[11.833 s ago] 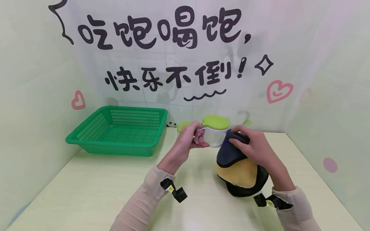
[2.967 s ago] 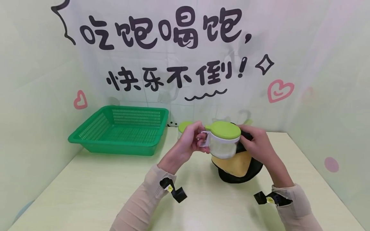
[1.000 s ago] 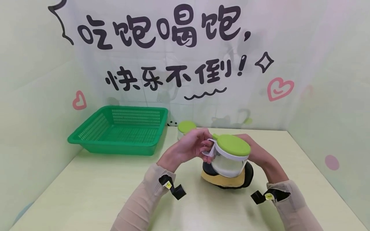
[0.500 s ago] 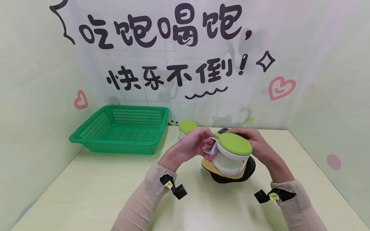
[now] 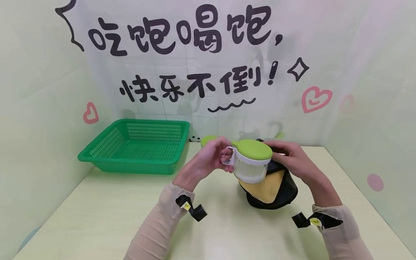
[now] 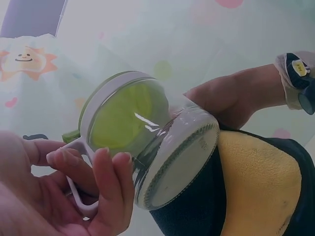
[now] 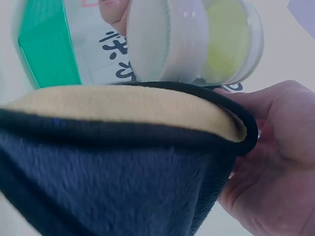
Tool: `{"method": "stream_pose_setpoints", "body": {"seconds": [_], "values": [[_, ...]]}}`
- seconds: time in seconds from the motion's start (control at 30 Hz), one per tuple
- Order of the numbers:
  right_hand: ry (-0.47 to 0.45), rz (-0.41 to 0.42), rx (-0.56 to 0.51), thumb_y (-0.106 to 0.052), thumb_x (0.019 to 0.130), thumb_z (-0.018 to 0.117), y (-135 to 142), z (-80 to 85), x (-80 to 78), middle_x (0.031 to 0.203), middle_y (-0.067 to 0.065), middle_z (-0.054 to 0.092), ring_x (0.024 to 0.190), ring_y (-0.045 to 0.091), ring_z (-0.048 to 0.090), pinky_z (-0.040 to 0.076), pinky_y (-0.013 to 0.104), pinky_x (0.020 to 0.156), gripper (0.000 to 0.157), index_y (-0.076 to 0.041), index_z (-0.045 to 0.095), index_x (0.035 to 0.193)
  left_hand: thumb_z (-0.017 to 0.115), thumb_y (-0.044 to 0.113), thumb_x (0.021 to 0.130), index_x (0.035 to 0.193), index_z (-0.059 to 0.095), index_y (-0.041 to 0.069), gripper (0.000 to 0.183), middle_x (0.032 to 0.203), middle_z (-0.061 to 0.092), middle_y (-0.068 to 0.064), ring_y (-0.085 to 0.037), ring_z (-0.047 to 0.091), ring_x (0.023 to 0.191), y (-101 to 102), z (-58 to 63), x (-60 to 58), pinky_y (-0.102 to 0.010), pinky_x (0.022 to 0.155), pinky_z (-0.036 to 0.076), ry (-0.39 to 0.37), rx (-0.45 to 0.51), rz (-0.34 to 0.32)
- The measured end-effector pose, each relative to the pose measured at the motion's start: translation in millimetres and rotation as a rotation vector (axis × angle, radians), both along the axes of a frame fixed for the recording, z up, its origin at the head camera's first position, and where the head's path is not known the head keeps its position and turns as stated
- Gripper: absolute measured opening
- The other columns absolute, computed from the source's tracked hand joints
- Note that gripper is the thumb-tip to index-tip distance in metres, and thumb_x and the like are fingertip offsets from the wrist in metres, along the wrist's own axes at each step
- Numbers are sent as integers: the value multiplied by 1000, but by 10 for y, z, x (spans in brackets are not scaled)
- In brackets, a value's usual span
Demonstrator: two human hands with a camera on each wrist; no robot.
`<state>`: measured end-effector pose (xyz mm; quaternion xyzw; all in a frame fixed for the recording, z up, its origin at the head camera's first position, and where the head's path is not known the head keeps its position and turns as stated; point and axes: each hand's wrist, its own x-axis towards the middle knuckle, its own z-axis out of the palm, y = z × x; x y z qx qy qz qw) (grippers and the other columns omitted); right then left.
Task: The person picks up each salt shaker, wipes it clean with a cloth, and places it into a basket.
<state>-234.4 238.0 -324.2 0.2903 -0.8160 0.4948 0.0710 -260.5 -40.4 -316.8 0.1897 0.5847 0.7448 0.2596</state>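
My left hand grips the white handle of a clear glass seasoning jar with a green lid, held up over the table and tilted. In the left wrist view the fingers curl around the handle, and the jar's base faces the camera. My right hand pinches a thick two-sided cloth, dark blue and yellow with black edging, against the jar's far right side. The cloth hangs below the jar; its folded edge shows in the right wrist view, beside the thumb. The jar hides part of the right fingers.
A second green-lidded jar stands behind my left hand, mostly hidden. The green perforated basket sits at the back left of the pale table. A printed fabric backdrop rises behind, with side walls at left and right.
The jar came down toward me until a second ago, and has since moved back up and left. The cloth now hangs lower at its right, and the second jar is covered again by my left hand.
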Motion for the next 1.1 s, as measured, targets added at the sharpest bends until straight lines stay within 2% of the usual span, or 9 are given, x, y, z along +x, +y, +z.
{"method": "stream_pose_setpoints", "body": {"seconds": [0.2,0.43,0.63,0.87,1.1], "values": [[20,-46,-8,-5,98,66,-5,108,93,117,-26,68,108,-6,65,55,13,86,35,5,66,132,40,20,97,64,37,13,34,58,37,2,-19,60,52,-58,68,21,-29,58,55,-19,44,58],[25,-77,-36,-6,98,67,50,205,192,119,-20,70,105,1,69,58,16,83,35,2,67,132,40,20,98,66,39,12,33,59,38,1,-18,57,51,-114,152,65,-29,59,57,3,96,132],[24,-58,-59,-4,98,66,66,211,214,119,-18,71,100,4,72,60,19,82,34,3,66,132,42,18,99,69,42,11,30,61,39,1,-16,47,51,-124,171,79,-32,63,61,9,104,215],[35,-16,-77,0,97,65,66,225,243,118,-13,72,98,5,73,60,19,82,34,2,67,131,45,17,100,73,49,10,28,62,44,0,-14,51,55,-102,169,100,-35,68,64,27,136,271],[38,11,-89,2,98,63,85,226,246,118,-13,73,96,6,73,59,18,83,33,0,68,130,45,16,99,72,51,9,28,65,48,0,-12,50,60,-91,156,106,-36,71,65,13,157,334]]}}
